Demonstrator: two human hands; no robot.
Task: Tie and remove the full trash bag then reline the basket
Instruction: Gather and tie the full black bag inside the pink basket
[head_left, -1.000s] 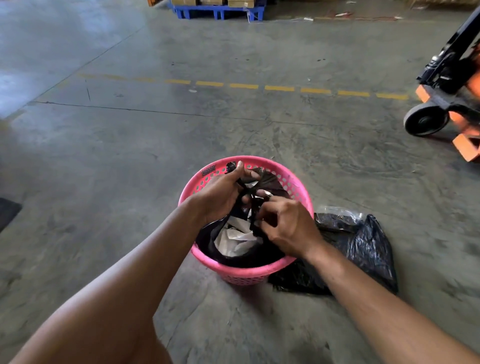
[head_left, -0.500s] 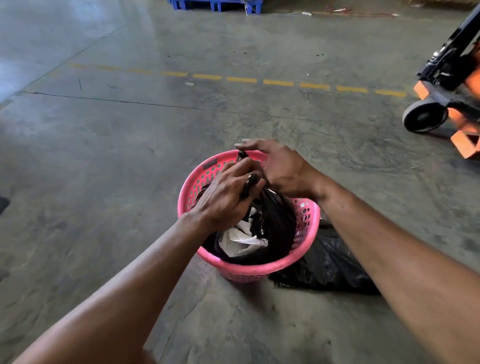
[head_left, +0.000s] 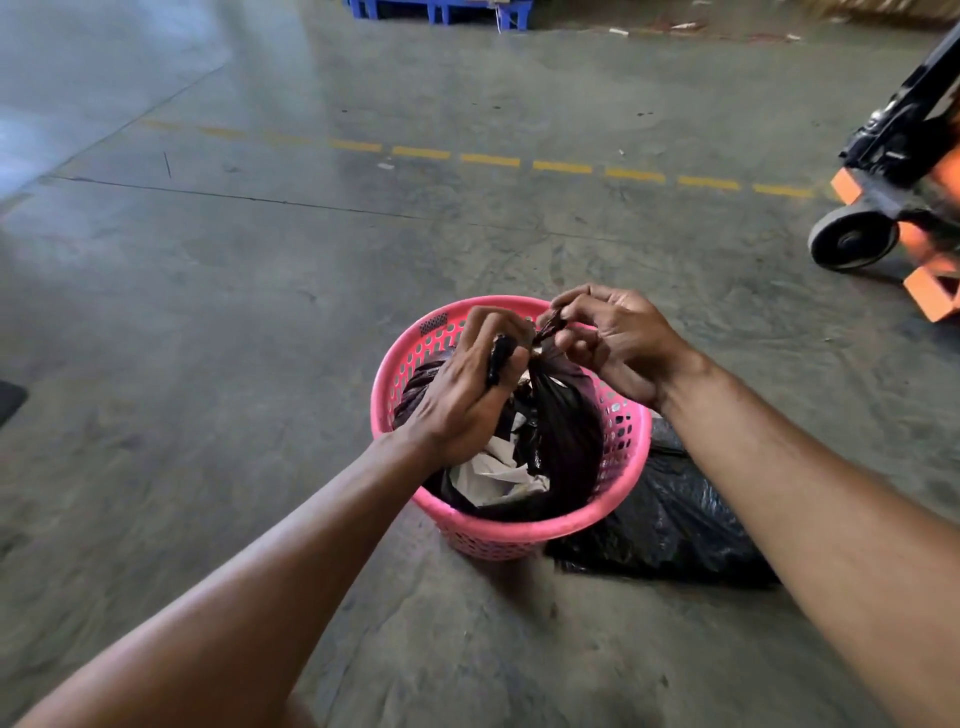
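Observation:
A pink perforated basket (head_left: 626, 441) stands on the concrete floor with a black trash bag (head_left: 569, 431) inside it. White paper waste (head_left: 493, 475) shows through the bag's open near side. My left hand (head_left: 467, 395) grips one gathered black corner of the bag above the basket. My right hand (head_left: 618, 343) pinches the other corner at the far rim, close to the left hand. A second black bag (head_left: 670, 525) lies flat on the floor to the right of the basket, partly under my right forearm.
An orange and black pallet jack (head_left: 904, 182) with a black wheel (head_left: 852, 241) stands at the right. A dashed yellow line (head_left: 561, 167) crosses the floor beyond the basket. A blue pallet (head_left: 441, 8) sits at the far top edge.
My right hand has crossed from the near side of the basket to its far rim, carrying a bag corner. Both hands have drawn the bag's top together above the basket.

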